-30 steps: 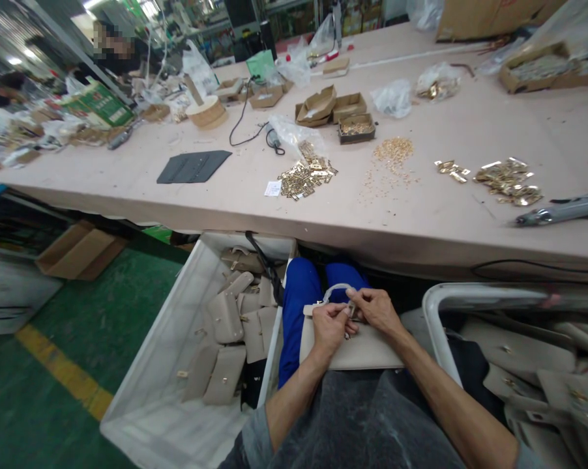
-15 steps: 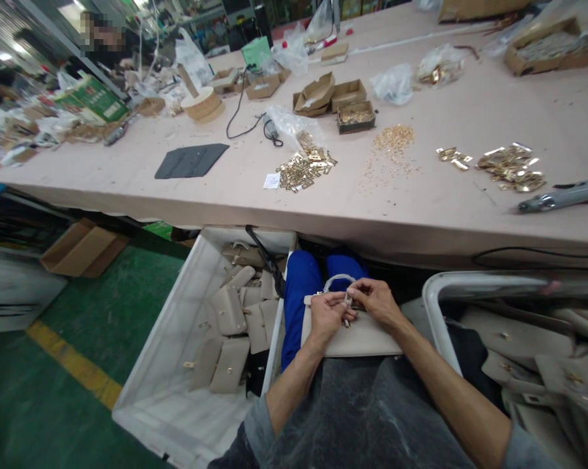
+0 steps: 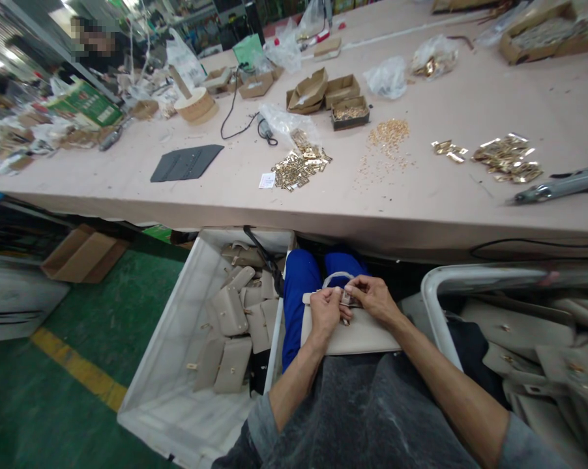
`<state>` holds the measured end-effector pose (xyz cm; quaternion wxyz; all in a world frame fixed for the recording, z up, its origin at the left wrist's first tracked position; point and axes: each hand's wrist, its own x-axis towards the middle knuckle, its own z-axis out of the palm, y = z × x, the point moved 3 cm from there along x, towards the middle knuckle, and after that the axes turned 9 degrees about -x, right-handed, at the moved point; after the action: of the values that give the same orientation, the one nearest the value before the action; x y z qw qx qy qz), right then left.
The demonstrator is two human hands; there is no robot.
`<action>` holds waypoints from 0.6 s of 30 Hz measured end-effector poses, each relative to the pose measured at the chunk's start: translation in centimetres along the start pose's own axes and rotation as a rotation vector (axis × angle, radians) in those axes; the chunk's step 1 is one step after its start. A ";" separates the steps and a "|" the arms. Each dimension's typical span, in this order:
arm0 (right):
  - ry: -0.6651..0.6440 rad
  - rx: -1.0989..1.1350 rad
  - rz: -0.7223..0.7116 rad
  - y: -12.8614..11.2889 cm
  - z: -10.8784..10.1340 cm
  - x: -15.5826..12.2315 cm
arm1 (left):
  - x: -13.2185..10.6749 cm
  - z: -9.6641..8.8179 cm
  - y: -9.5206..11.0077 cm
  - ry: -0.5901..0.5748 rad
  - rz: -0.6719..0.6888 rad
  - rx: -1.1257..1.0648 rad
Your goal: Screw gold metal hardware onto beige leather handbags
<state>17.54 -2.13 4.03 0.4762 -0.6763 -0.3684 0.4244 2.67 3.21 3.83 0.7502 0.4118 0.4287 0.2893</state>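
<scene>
A beige handbag (image 3: 362, 339) with a pale curved handle (image 3: 340, 276) lies across my lap. At its upper edge my left hand (image 3: 326, 312) is closed, thumb and fingertips pinching by a small shiny metal clasp plate (image 3: 345, 298). My right hand (image 3: 373, 298) pinches the other side of that plate, its thumb and forefinger close to the left fingertips. The fingers cover much of the plate, and how it sits on the bag's flap is partly hidden.
White bins with beige bags stand left (image 3: 176, 352) and right (image 3: 428, 286). On the table (image 3: 201, 202) lie gold plate piles (image 3: 301, 169), tiny gold fasteners (image 3: 389, 133), more plates (image 3: 509, 156), a grey power screwdriver (image 3: 562, 185), a dark panel (image 3: 186, 163) and small cardboard boxes (image 3: 343, 91).
My left fingers have drawn together around the clasp plate, and the plate now lies flatter near the bag's top edge. The right hand has barely moved. The view has shifted slightly.
</scene>
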 end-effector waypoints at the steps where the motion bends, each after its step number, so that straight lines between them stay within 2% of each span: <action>1: 0.002 0.008 0.004 0.0 0.0 0.0 | 0.0 0.0 -0.1 -0.008 -0.009 -0.004; 5: -0.023 0.010 0.003 -0.1 0.0 0.1 | -0.2 0.3 0.1 -0.018 0.005 0.034; 12: -0.098 -0.072 -0.060 -1.9 0.1 -0.5 | -2.3 1.4 1.9 0.095 0.087 0.099; 15: -0.123 -0.044 -0.021 -1.3 0.6 0.0 | -2.5 1.1 1.4 0.089 0.067 0.094; 18: -0.131 -0.059 0.007 -0.4 1.3 1.0 | -1.5 0.6 0.3 0.099 0.031 0.062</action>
<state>16.66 -0.70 3.93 0.4297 -0.6620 -0.4087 0.4584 2.47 1.98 4.89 0.7102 0.4268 0.4678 0.3075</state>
